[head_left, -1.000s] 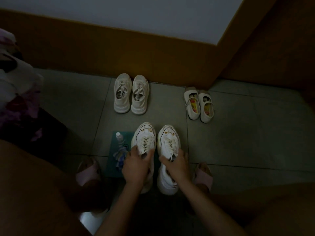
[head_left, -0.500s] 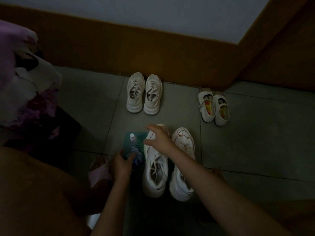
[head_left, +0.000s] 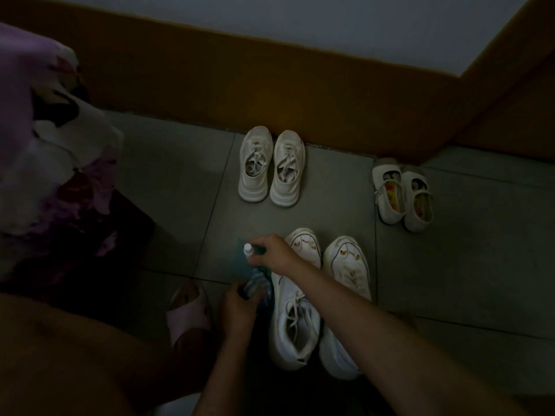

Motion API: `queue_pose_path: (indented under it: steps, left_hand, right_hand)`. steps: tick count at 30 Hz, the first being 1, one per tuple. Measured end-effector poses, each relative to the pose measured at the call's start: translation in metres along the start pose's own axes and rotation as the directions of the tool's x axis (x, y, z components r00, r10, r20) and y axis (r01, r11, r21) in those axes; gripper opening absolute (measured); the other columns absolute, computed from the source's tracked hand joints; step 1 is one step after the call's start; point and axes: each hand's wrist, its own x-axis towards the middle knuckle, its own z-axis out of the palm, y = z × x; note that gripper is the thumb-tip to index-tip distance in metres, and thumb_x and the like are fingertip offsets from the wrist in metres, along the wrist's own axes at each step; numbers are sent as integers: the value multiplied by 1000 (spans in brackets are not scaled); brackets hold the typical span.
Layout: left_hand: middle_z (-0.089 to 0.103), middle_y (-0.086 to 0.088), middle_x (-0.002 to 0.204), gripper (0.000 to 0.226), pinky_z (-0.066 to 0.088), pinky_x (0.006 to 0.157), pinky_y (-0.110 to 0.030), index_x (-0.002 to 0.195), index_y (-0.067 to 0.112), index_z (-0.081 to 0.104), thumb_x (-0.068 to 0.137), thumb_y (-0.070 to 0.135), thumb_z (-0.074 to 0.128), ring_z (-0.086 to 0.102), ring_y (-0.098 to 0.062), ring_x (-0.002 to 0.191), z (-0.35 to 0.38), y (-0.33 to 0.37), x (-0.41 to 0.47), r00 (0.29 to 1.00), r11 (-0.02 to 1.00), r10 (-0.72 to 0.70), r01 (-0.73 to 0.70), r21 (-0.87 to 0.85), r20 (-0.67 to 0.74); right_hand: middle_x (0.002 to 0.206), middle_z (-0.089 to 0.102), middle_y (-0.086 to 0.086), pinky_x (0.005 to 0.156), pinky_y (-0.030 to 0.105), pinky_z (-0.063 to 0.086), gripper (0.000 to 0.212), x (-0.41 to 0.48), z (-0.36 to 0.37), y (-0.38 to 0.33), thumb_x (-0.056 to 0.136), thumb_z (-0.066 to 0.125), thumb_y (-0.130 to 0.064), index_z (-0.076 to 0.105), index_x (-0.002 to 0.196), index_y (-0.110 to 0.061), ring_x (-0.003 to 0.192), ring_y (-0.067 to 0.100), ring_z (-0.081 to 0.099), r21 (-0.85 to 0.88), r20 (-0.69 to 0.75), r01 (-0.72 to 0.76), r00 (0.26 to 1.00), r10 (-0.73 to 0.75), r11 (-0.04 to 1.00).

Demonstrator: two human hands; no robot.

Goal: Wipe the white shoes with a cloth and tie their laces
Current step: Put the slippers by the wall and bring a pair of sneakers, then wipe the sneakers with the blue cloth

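A person is crouching over a dim tiled floor [head_left: 450, 265], seen from above. The right hand [head_left: 274, 255] is reaching across to the left, its fingers curling around a small bottle [head_left: 248, 249] with a pale cap and holding it just above a teal mat [head_left: 240, 265]. The left hand [head_left: 240, 303] is gripping a bunched blue striped cloth [head_left: 256, 285], the fingers closing round its lower end; the dark is hiding how tightly.

The white shoes [head_left: 295, 319] are sitting side by side directly in front of the person, toes pointing away, just to the right of the cloth and under the right forearm. Their laces are lying loose over the tongues. Neither hand is touching them.

Farther off, a second pair of pale sneakers [head_left: 271, 169] is standing by the brown skirting, with small strap shoes [head_left: 402, 195] to their right. A pink slipper [head_left: 187, 310] is showing near the left hand.
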Motion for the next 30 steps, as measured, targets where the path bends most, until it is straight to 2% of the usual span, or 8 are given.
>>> queue_pose_path:
  steps: [6, 8, 11, 15, 19, 25, 28, 30]
  left_hand:
    - [56, -9, 58, 22, 38, 43, -15, 69, 0, 59, 84, 14, 67, 54, -22, 54, -3, 21, 4, 995, 983, -29, 11, -185, -91]
    - [49, -4, 55, 29, 33, 40, -10, 59, 9, 52, 84, 7, 66, 45, -13, 52, -4, 33, 11, 993, 961, -22, -10, -275, -113]
    - [57, -4, 64, 19, 41, 54, -20, 67, 9, 57, 83, 6, 67, 50, -12, 59, -6, 50, 18, 992, 926, 7, -53, -373, -125]
    - [57, -4, 65, 13, 42, 51, -18, 72, 5, 59, 83, 5, 66, 51, -7, 56, -3, 60, 18, 994, 897, 34, -77, -435, -105]
    - [59, -5, 70, 9, 44, 52, -18, 77, 4, 60, 85, 4, 64, 53, -17, 66, 2, 56, 18, 999, 900, 21, -38, -434, -45]
    - [58, -11, 73, 8, 41, 46, -11, 90, -3, 61, 86, 3, 62, 51, -17, 63, 1, 64, 15, 995, 922, 69, -89, -376, -66]
    - [54, -4, 66, 6, 36, 41, -6, 87, -1, 59, 86, 3, 62, 47, -11, 59, 1, 67, 15, 992, 928, 89, -116, -353, -92]
    - [54, -4, 66, 6, 36, 41, -6, 86, -1, 59, 85, 4, 63, 46, -10, 58, 0, 66, 16, 990, 929, 88, -120, -350, -106]
  right_hand:
    - [105, 62, 1, 95, 32, 44, 23, -22, -23, -34, 97, 48, -25, 60, 111, -10, 101, 13, 58, 428, -93, 41, 996, -1, 903]
    - [109, 60, 2, 95, 38, 46, 23, -35, -50, -44, 97, 46, -23, 53, 118, -17, 98, 17, 60, 696, -39, 16, 999, 16, 717]
    - [116, 54, 12, 92, 54, 48, 36, -59, -92, -44, 87, 52, -30, 53, 120, -15, 96, 27, 61, 893, 15, -19, 1000, 11, 449]
    - [89, 58, 5, 88, 55, 49, 29, -86, -136, -26, 83, 49, -29, 57, 107, -14, 84, 22, 58, 947, -43, 28, 998, 38, 320]
    - [87, 63, 5, 71, 38, 53, 38, -104, -164, 0, 65, 71, -35, 60, 95, -15, 80, 20, 60, 940, -70, 33, 993, 98, 340]
    - [69, 53, 1, 59, 28, 34, 49, -106, -184, 31, 84, 43, -65, 58, 71, -20, 60, 15, 43, 812, -79, -97, 959, 273, 576]
    - [70, 53, -1, 61, 29, 34, 38, -104, -180, 44, 85, 50, -60, 58, 73, -24, 64, 15, 45, 578, -152, -278, 887, 436, 767]
    - [82, 55, 0, 71, 31, 37, 38, -101, -176, 48, 84, 49, -61, 59, 88, -24, 78, 18, 49, 447, -160, -409, 838, 521, 795]
